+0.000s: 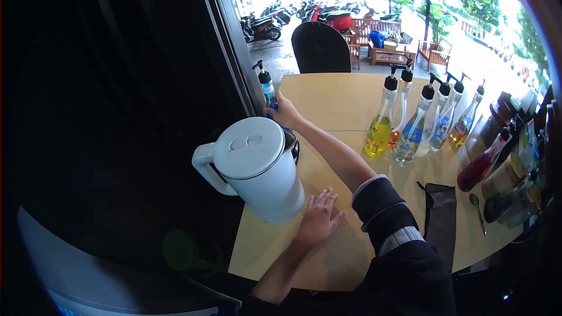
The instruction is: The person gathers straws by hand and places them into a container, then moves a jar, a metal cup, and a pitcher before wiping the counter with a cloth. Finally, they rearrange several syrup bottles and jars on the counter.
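My right hand (285,111) reaches to the far left edge of the table, its fingers wrapped round the lower part of a pump bottle (267,86). That bottle has a black pump head and a blue-and-white label; its base is hidden behind my hand and the kettle. Flat on the tabletop lies my left hand (319,219), fingers stretched out and thumb apart, holding nothing. Just left of it stands a white lidded electric kettle (266,181), its handle pointing left. Something dark shows behind the kettle's spout side, mostly hidden.
On the light wooden table (333,102), several pump-topped syrup bottles (379,134) stand at right, beside a red bottle (477,169) and jars (503,175). A dark pouch (440,216) and a spoon (478,213) lie nearer. A black chair (321,47) stands beyond; a dark wall (134,82) borders the left.
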The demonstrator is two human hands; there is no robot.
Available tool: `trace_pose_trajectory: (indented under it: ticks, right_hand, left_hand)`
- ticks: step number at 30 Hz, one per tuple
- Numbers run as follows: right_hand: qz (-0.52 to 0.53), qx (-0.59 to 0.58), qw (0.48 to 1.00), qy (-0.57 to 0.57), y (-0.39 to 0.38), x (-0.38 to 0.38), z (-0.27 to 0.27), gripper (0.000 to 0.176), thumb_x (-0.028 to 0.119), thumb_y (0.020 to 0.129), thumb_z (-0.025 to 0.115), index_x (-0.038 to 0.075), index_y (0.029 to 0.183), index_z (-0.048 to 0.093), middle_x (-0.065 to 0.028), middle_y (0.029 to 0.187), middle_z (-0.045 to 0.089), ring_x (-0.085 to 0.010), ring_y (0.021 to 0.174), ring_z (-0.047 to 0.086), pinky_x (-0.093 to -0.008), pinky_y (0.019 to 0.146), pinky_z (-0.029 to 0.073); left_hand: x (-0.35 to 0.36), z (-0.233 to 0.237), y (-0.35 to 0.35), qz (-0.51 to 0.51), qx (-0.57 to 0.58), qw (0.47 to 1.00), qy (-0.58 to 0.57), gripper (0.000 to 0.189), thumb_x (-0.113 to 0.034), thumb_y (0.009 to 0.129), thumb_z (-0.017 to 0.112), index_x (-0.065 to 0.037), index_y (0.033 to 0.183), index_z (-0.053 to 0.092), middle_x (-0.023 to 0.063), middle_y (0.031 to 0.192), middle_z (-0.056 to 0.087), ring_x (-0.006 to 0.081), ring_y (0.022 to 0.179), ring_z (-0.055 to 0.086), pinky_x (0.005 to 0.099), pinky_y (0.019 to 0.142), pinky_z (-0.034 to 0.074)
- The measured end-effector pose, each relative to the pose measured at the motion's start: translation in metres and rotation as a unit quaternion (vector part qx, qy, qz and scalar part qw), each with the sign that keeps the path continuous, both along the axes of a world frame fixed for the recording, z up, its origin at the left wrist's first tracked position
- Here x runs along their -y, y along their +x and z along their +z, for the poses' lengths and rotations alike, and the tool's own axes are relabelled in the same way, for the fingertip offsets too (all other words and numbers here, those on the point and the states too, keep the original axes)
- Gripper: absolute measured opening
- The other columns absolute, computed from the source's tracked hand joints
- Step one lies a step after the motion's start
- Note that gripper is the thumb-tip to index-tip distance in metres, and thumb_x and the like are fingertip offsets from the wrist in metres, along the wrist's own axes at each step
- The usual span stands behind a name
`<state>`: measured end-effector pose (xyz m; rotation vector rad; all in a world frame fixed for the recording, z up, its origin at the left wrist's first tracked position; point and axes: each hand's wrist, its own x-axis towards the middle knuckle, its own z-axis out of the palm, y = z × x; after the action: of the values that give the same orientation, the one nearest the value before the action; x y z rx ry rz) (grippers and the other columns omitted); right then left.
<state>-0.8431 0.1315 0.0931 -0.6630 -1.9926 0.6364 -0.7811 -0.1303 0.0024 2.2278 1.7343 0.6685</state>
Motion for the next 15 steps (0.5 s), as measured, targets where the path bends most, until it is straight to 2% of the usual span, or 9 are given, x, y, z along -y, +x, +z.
trace_pose_trajectory:
  ticks: [11, 15]
  right_hand:
    - [-0.005, -0.008, 1.0, -0.004, 0.006, 0.001, 0.001, 0.048, 0.032, 0.078, 0.069, -0.002, 0.102, 0.045, -0.0239, 0.097, 0.058, -0.0386, 0.095, 0.057, -0.0424, 0.082, 0.044]
    - [0.013, 0.013, 0.998, -0.053, 0.014, 0.001, -0.001, 0.064, 0.038, 0.071, 0.074, -0.001, 0.113, 0.047, -0.0213, 0.106, 0.058, -0.0341, 0.101, 0.057, -0.0391, 0.088, 0.044]
  left_hand:
    - [0.001, 0.004, 0.001, -0.003, 0.008, 1.0, 0.002, 0.058, -0.041, 0.087, 0.056, 0.001, 0.126, 0.046, 0.0208, 0.136, 0.041, 0.0317, 0.13, 0.034, 0.0481, 0.108, 0.023]
    - [0.001, 0.004, 0.001, -0.005, 0.006, 1.0, -0.001, 0.057, -0.039, 0.087, 0.056, 0.001, 0.127, 0.045, 0.0185, 0.137, 0.04, 0.0292, 0.131, 0.034, 0.049, 0.108, 0.022]
